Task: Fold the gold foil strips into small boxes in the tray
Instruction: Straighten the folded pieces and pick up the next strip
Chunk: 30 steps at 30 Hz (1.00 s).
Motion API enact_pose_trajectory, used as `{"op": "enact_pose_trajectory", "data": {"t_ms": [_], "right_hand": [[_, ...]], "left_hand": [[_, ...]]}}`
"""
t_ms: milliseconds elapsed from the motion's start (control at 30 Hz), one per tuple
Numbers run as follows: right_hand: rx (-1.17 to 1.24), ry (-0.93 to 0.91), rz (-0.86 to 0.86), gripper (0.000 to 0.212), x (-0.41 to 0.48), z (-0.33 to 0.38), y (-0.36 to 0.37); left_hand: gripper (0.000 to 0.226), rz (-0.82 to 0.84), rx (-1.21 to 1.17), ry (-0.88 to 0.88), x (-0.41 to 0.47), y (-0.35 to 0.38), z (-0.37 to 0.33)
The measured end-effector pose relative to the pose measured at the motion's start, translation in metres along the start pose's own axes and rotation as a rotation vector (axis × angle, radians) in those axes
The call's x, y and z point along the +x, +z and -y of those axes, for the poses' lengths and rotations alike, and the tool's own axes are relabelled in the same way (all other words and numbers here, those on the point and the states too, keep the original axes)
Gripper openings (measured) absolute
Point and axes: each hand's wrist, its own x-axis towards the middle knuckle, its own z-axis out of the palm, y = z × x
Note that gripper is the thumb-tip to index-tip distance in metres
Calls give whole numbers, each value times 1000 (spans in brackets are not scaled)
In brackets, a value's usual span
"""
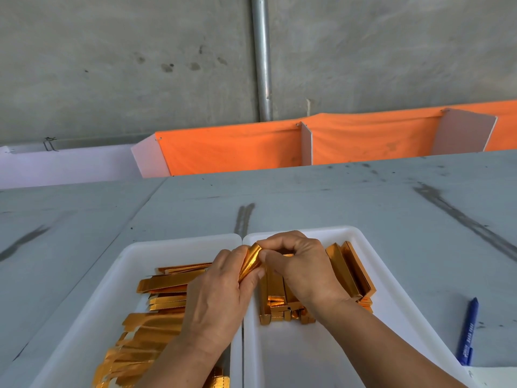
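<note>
The left hand (221, 287) and the right hand (296, 264) pinched one gold foil strip (250, 261) between them, its long axis pointing away from the person. The folded boxes (349, 267) lay just right of the grip, nearer the right hand.

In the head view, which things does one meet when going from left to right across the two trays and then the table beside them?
flat foil strips → left hand → held strip → right hand → folded gold boxes → blue pen
</note>
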Motion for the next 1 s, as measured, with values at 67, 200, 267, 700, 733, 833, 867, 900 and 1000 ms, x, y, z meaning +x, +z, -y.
{"op": "enact_pose_trajectory", "data": {"t_ms": [67,200,267,700,733,833,867,900,1000], "right_hand": [[32,29,4,21,0,1,0],[195,154,9,14,3,5,-4],[241,184,-5,13,6,7,-10],[266,238,195,12,8,11,-20],[279,242,216,12,8,12,-19],[303,253,242,9,7,12,-17],[304,257,245,7,7,13,-17],[302,260,248,7,7,12,-17],[275,251,239,8,9,11,-19]], "left_hand": [[56,-3,-6,6,1,-1,-1],[59,6,-60,21,1,0,-1],[64,17,-86,30,1,1,-1],[65,22,-126,65,-1,-7,-2],[63,19,-127,72,-1,-7,-3],[61,35,-127,93,-3,-8,-4],[62,43,-134,96,-3,-8,-3],[62,49,-142,97,-3,-8,-3],[61,57,-138,106,-2,-7,-2]]}}
